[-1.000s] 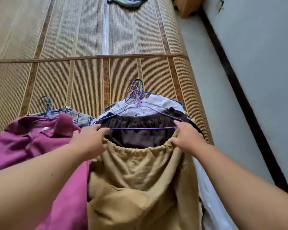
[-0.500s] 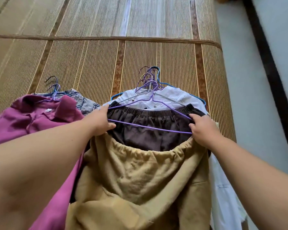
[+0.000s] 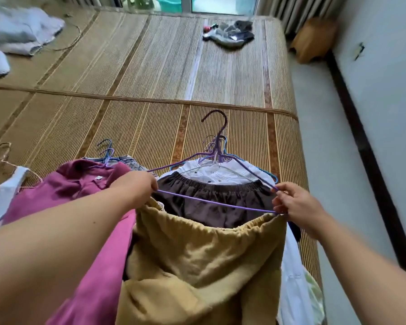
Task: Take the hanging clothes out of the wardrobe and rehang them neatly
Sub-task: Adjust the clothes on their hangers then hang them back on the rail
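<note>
Head view: beyond the purple hanger (image 3: 216, 204), a broad stretch of woven mat (image 3: 150, 118) lies open, with bare floor (image 3: 326, 160) to its right past the mat's edge. Left hand (image 3: 136, 186) clamps the hanger's left end, and right hand (image 3: 293, 202) pinches its right corner. Tan trousers (image 3: 204, 254) bunch just below the bar, between the two hands. Brown garment (image 3: 220, 191) lies under the hanger. Fingers hide the hanger's left corner, and the trouser legs are cut off below.

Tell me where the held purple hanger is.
Head view, centre: the purple hanger is held by its ends between the left hand and the right hand, over the brown garment and just beyond the tan garment.
</note>
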`<state>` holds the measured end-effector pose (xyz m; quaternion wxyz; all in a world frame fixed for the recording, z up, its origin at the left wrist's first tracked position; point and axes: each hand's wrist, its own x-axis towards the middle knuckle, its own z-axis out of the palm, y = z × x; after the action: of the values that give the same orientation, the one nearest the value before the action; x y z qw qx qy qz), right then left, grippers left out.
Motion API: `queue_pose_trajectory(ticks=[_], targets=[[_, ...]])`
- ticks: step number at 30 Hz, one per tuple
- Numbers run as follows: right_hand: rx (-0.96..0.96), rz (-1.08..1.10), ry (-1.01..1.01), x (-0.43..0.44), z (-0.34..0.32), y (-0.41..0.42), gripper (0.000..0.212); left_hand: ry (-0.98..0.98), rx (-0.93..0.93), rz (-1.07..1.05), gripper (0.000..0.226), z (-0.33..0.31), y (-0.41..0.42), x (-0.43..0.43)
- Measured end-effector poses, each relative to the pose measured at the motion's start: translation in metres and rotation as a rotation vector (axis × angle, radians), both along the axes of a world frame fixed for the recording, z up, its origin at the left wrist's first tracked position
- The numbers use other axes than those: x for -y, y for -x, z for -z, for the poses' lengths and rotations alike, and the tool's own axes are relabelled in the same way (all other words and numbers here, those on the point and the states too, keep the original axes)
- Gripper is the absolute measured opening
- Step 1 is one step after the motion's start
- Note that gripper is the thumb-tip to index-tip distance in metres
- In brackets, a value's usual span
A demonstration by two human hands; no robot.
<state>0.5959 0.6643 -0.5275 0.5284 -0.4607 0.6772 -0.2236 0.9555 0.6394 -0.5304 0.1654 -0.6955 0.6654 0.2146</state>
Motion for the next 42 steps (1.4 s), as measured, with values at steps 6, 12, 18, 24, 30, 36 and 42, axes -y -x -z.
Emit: queue_pose_trajectory(ticks=[6,12,18,24,30,36,42], targets=[[-0.008,-0.045,0.16,-0.014,-0.076,-0.01,0.021,0.171,-0.106,-0.104,0.021,-0.067,-0.006,-0.037],[0.023,-0.069,0.338,-0.014,-0.172,-0.037,0.02,0.298,-0.186,-0.177,0.031,-0.16,-0.029,-0.065],[0.121,-0.134,0.533,-0.006,-0.267,-0.085,0.022,0.524,-0.232,-0.405,0.03,-0.249,-0.076,-0.093],[0.096,-0.242,0.692,-0.001,-0.331,-0.165,0.045,0.729,-0.252,-0.522,0.064,-0.311,-0.148,-0.126],[0.079,-0.365,0.817,-0.028,-0.374,-0.282,0.033,0.886,-0.118,-0.676,0.03,-0.351,-0.252,-0.189],[0.007,-0.52,0.867,-0.079,-0.389,-0.423,0.027,0.937,-0.002,-0.723,0.03,-0.347,-0.399,-0.259],[0.05,-0.552,0.789,-0.144,-0.368,-0.588,0.02,0.994,-0.361,-0.731,0.019,-0.349,-0.543,-0.344]])
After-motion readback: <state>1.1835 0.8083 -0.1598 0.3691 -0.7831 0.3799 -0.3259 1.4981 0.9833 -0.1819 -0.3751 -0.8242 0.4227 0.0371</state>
